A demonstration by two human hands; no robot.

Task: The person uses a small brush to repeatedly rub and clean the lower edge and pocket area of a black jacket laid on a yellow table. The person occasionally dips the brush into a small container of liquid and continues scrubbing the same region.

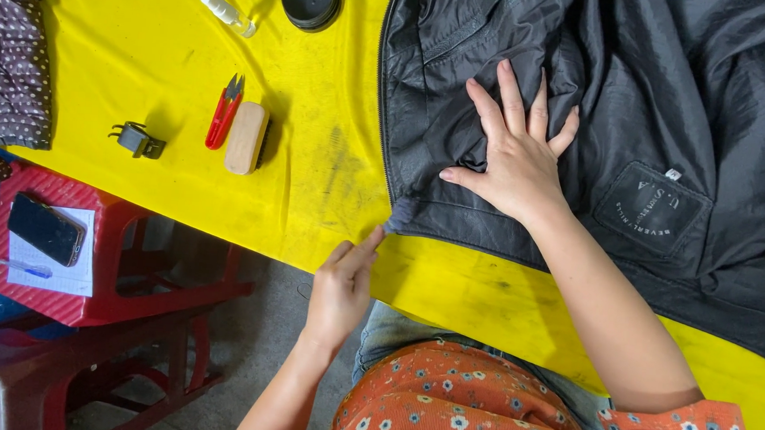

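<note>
Item: my right hand, fingers spread, pressed flat on the black jacket. My left hand pinches its corner over the yellow table.

Single head view — looks steeply down, close over yellow table.

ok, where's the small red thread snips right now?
Head view, left side: the red thread snips lie on the yellow table, beside the wooden brush.
</note>
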